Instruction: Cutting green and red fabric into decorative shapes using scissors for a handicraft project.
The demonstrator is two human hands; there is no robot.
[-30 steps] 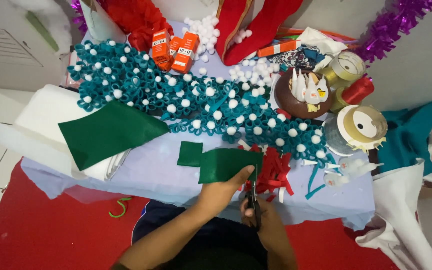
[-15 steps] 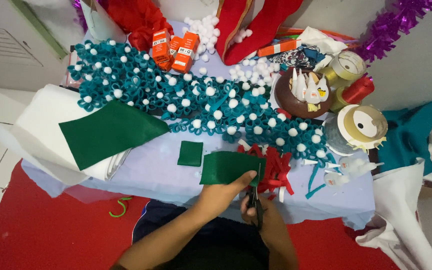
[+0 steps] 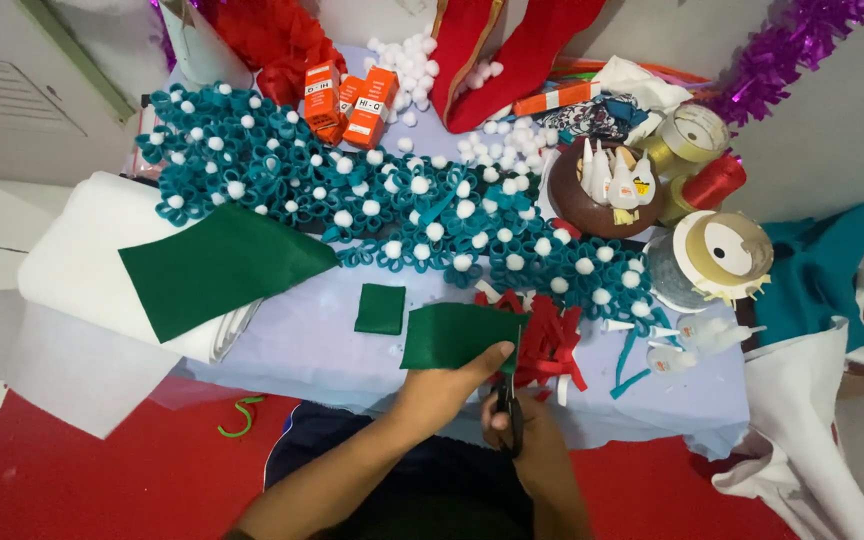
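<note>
- Two hands work at the near edge of a lilac cloth-covered table [image 3: 302,350]: the left hand [image 3: 442,390] pinches a dark green rectangular felt piece [image 3: 457,335]; the right hand [image 3: 532,445] is closed through the handles of black scissors [image 3: 509,405], blades at the felt's right edge.
- Beside the felt: a small green felt square [image 3: 380,308] lies flat; red ribbon scraps [image 3: 552,345] touch the felt's right side.
- Beyond: a teal garland of rolled felt loops with white pompoms [image 3: 352,190], orange glue boxes [image 3: 347,100], a large green felt sheet [image 3: 217,265] on a white fabric roll [image 3: 82,270].
- Compared with half a second earlier, the felt piece sits slightly farther from the square.
</note>
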